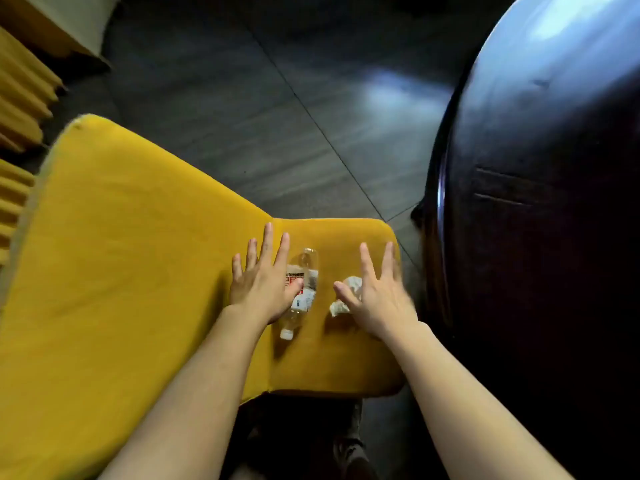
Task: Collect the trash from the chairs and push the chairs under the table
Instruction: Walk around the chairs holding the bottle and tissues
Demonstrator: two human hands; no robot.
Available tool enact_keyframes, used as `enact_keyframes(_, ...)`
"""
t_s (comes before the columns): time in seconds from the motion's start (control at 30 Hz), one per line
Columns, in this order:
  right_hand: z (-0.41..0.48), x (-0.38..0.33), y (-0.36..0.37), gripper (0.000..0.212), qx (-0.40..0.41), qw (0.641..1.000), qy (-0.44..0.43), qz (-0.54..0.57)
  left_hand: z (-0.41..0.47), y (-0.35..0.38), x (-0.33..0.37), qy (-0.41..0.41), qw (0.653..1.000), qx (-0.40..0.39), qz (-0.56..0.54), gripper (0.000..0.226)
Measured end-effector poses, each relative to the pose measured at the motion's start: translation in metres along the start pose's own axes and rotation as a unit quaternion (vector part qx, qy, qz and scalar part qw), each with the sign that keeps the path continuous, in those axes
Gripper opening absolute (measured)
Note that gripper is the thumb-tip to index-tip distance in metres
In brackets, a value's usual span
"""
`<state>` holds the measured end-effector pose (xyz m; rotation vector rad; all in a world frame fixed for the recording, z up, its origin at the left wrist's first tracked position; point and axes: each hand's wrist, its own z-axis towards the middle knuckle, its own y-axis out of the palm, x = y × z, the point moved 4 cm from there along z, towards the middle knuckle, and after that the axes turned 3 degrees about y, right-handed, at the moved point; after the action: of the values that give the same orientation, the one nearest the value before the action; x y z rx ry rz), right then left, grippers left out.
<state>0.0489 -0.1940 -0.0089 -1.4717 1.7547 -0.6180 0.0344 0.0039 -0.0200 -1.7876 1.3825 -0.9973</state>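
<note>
Dark floor tiles (263,109) fill the upper middle of the frame, and a dark round table (540,188) curves down the right side with a pale glare near its top. Below me a yellow chair (114,258) takes up the left and centre: its broad back slants from the upper left, and its seat (332,365) lies at centre, its right edge close to the table's rim. More yellow ribbed upholstery (17,109) shows at the far left edge.

On the seat lies a clear plastic bottle (300,292) on its side, its white cap toward the bottom of the frame, its label red and white. Just right of it sits a crumpled white tissue (346,294).

My left hand (263,289) is spread flat, fingers (267,244) apart, the thumb lying over the bottle's label; I grip nothing with it. My right hand (377,299) is also splayed, fingers wide, its thumb and palm covering part of the tissue. Whether that hand touches the tissue I cannot tell. Both bare forearms reach in from the bottom of the frame.
</note>
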Motion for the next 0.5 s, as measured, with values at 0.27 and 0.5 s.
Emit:
enact_keyframes(0.27,0.076,0.038,0.116,0.094,-0.035,0.997,0.026,-0.064,0.059,0.113,-0.018,-0.058,0.992,-0.082,-0.073,0.112)
enact_keyframes(0.5,0.091,0.06,0.173,0.061,-0.026,0.996,0.045,-0.069,0.069,0.173,-0.02,-0.128,0.956,-0.038,-0.26,0.102)
